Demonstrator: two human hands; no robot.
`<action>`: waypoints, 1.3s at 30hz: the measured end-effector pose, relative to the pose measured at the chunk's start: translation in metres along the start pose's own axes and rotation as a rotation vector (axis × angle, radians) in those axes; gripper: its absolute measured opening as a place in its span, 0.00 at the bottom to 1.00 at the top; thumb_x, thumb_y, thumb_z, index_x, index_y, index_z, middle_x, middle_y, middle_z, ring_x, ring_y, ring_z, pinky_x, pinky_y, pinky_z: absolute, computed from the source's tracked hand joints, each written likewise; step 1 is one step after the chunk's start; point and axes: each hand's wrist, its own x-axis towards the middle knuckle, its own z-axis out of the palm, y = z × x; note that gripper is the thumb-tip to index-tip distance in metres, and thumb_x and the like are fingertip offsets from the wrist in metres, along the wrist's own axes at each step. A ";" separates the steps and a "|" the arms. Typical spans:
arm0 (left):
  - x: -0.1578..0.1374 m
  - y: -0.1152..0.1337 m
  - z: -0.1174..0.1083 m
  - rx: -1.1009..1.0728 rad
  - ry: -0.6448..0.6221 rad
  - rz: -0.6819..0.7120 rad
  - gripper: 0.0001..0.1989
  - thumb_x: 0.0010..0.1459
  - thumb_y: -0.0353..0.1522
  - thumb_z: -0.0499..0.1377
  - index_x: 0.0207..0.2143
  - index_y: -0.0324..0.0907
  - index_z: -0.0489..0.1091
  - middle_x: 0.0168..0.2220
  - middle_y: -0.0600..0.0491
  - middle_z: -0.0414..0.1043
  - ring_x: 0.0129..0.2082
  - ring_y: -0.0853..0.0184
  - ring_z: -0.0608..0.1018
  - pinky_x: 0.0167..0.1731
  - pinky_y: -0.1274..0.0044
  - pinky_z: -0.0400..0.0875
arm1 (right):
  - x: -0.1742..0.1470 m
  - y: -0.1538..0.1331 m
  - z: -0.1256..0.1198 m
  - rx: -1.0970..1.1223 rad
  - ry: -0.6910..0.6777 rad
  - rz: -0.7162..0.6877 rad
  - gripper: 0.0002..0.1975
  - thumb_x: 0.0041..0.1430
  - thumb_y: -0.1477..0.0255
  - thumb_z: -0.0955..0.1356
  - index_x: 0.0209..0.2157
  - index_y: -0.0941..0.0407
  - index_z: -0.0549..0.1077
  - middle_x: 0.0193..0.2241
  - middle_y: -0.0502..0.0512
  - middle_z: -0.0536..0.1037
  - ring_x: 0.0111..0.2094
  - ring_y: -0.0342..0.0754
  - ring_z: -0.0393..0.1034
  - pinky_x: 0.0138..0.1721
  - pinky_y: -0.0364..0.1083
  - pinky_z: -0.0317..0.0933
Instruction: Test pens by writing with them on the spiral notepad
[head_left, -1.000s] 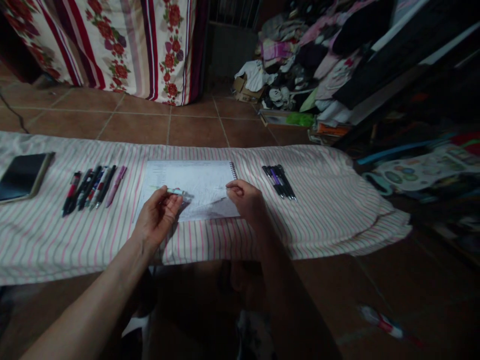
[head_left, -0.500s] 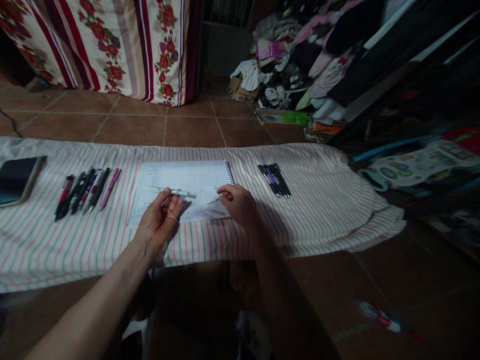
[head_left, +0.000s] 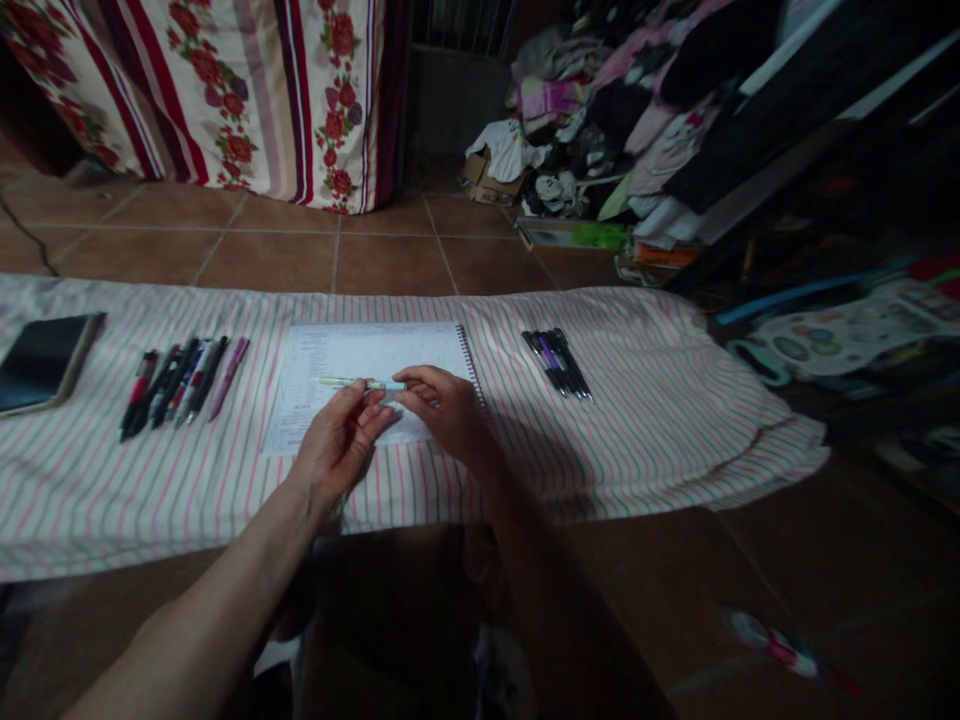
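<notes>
A slim pen, pale yellow-green at one end and light blue at the other, lies level above the notebook. My left hand grips it by the middle between thumb and fingers. At its light-blue right end, my right hand closes its thumb and fingertips; whether a small part is also pinched there cannot be seen. Under both hands rests an open spiral notebook with a printed sheet on its left side and wire rings along its right edge.
Left of the notebook lies a row of several pens, with a dark-screened tablet beyond. Another group of pens sits to the right. All rest on a striped cloth. A bottle lies on the tiled floor.
My right hand has moved left from the notebook's right side to the light-blue end of the pen. My left hand still holds the pen. The view has shifted slightly.
</notes>
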 end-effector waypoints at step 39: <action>-0.004 -0.013 -0.040 1.057 -0.146 0.554 0.16 0.53 0.42 0.55 0.37 0.40 0.69 0.27 0.54 0.73 0.28 0.68 0.74 0.32 0.75 0.68 | -0.012 0.037 -0.029 -0.636 -0.019 0.201 0.10 0.52 0.75 0.66 0.36 0.53 0.75 0.33 0.54 0.72 0.31 0.44 0.68 0.36 0.43 0.60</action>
